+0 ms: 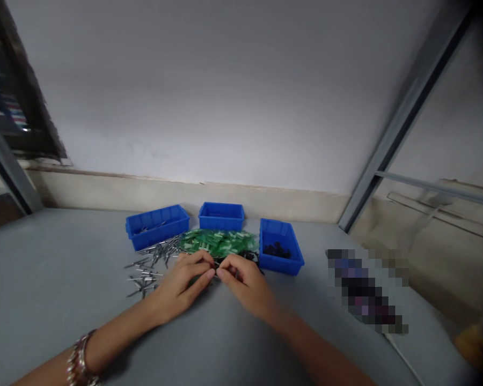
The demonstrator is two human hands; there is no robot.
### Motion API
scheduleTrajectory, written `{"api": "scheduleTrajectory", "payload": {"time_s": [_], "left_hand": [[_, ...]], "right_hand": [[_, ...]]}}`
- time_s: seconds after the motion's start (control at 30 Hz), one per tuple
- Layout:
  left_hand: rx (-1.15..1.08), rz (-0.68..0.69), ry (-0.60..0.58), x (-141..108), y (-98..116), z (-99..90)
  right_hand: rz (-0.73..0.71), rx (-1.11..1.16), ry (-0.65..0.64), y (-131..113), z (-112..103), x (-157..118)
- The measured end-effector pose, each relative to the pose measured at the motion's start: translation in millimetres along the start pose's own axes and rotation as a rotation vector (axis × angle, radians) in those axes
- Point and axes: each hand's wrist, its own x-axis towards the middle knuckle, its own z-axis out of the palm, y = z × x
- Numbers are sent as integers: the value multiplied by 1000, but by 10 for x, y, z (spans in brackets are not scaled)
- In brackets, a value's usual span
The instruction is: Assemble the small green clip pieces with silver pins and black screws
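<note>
My left hand (187, 281) and my right hand (245, 281) meet near the middle of the table, thumbs and forefingers pinched close together. Between the fingertips is something small and dark that I cannot make out. Just behind my hands lies a heap of green pieces (217, 242) in clear plastic. Loose silvery metal rods (145, 273) are scattered left of my left hand. Small black parts (249, 257) lie behind my right hand, partly hidden by it.
Blue bins stand behind: the left one (159, 233) holds a few metal rods, the middle one (221, 216) shows no contents, and the right one (284, 265) holds black parts. A blurred-out object (364, 292) lies at right on the grey table (56, 279), near a metal frame post (362, 193).
</note>
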Motion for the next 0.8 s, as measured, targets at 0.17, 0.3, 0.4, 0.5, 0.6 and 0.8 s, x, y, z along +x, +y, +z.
{"api": "scheduleTrajectory", "payload": {"time_s": [0.17, 0.3, 0.4, 0.5, 0.6, 0.8], "left_hand": [[-29, 9, 28, 4, 0, -3], [-35, 23, 54, -3, -8, -6], [-22, 35, 46, -6, -10, -3], [-6, 36, 11, -3, -6, 3], [0, 36, 13, 0, -6, 6], [-6, 23, 80, -9, -30, -4]], "right_hand": [[11, 8, 10, 4, 0, -1], [-2, -39, 12, 6, -5, 6], [-18, -57, 23, 9, -6, 10], [-25, -39, 39, 3, -7, 7], [-29, -47, 37, 2, -7, 2], [-27, -96, -45, 42, 24, 2]]}}
